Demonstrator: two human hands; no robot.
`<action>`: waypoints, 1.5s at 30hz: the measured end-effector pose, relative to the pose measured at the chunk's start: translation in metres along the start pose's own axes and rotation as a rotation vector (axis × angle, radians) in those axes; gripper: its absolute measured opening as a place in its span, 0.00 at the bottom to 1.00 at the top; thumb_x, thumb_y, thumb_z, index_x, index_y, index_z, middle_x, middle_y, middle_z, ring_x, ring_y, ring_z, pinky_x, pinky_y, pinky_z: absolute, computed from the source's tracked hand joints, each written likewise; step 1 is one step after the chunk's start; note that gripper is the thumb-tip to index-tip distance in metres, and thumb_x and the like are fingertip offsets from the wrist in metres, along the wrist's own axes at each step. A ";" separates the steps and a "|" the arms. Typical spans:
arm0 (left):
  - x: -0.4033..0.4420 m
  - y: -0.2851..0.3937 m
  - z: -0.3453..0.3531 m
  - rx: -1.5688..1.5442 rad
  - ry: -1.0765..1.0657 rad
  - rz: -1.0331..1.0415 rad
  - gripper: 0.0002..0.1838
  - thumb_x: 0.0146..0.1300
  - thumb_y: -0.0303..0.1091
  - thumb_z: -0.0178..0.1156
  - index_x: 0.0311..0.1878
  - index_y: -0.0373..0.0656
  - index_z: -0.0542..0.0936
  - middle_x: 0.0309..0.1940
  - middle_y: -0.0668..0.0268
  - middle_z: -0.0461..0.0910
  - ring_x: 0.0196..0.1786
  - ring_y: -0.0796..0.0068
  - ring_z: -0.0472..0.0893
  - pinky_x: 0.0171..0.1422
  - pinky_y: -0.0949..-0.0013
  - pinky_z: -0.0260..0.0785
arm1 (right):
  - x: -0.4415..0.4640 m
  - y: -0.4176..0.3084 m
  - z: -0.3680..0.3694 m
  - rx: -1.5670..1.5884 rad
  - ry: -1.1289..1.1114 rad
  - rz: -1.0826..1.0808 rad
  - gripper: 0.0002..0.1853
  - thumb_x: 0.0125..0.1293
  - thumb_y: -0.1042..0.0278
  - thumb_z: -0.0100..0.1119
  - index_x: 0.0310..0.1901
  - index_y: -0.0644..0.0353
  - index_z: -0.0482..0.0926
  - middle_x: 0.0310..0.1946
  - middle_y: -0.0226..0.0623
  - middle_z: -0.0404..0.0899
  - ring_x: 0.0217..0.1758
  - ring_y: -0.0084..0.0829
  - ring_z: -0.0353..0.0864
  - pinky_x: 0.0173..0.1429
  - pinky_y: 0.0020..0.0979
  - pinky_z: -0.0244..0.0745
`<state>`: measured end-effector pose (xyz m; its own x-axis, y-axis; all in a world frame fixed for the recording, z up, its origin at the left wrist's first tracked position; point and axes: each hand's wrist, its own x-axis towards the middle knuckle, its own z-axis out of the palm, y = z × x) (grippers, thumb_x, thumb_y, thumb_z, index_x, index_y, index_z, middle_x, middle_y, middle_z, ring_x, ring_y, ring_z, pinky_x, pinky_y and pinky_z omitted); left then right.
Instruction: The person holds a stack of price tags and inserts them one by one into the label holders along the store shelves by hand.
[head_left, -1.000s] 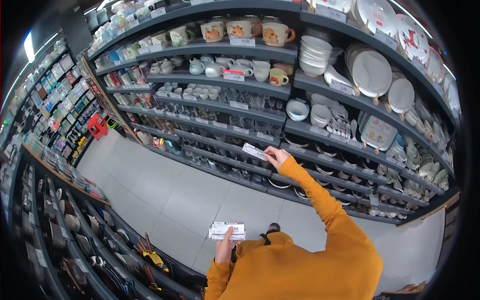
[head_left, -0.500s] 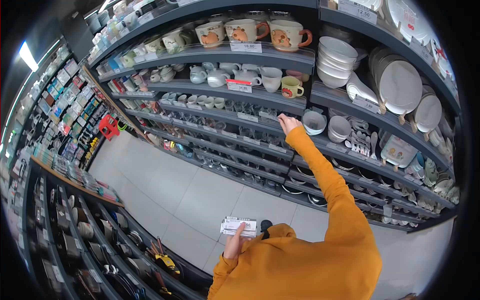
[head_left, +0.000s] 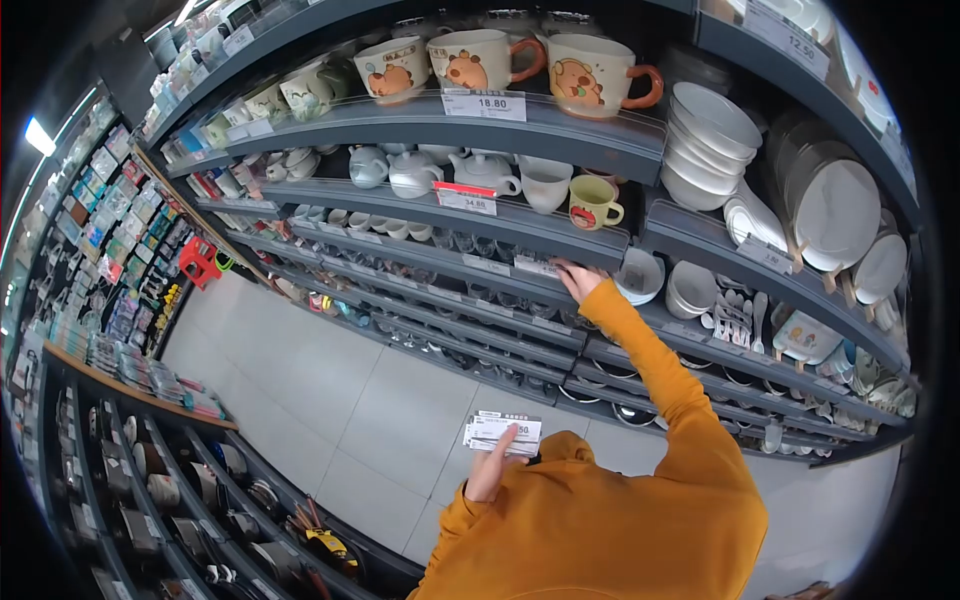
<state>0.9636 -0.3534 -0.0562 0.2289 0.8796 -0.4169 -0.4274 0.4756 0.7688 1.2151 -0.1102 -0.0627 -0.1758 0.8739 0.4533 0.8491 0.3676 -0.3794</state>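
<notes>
My left hand (head_left: 492, 468) grips a stack of white price labels (head_left: 506, 434) over the floor, thumb on top. At the shelf edge (head_left: 400, 252) below the teapots, my right hand (head_left: 578, 280) has its fingers on the right end of a white price label (head_left: 537, 266). Glass cups stand behind that edge. Just above is a green mug (head_left: 595, 203), and white bowls (head_left: 640, 274) sit right of my right hand. Another label (head_left: 486, 264) is on the same edge, to the left.
Large bear mugs (head_left: 594, 76) stand on a higher shelf, with stacked bowls (head_left: 708, 147) and plates (head_left: 838, 215) to the right. Pans fill the lower-left racks (head_left: 190, 480). A red stool (head_left: 199, 262) stands at the far end of the tiled floor (head_left: 290, 370).
My right hand has brought its label from above the aisle up to the shelf edge. The view has moved closer to the shelves. My left hand still holds the stack.
</notes>
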 end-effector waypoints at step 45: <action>0.006 0.109 -0.221 0.185 -0.127 -0.073 0.09 0.67 0.37 0.60 0.45 0.43 0.78 0.33 0.71 0.80 0.31 0.82 0.78 0.26 0.76 0.65 | -0.132 -0.339 0.092 0.750 -0.156 0.546 0.12 0.61 0.63 0.67 0.33 0.64 0.81 0.27 0.35 0.83 0.32 0.22 0.82 0.40 0.24 0.77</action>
<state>0.7252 -0.2970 -0.0822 0.3661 0.8306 -0.4196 -0.2410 0.5201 0.8194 0.9047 -0.3208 -0.0683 0.0413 0.9986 -0.0337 0.3009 -0.0446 -0.9526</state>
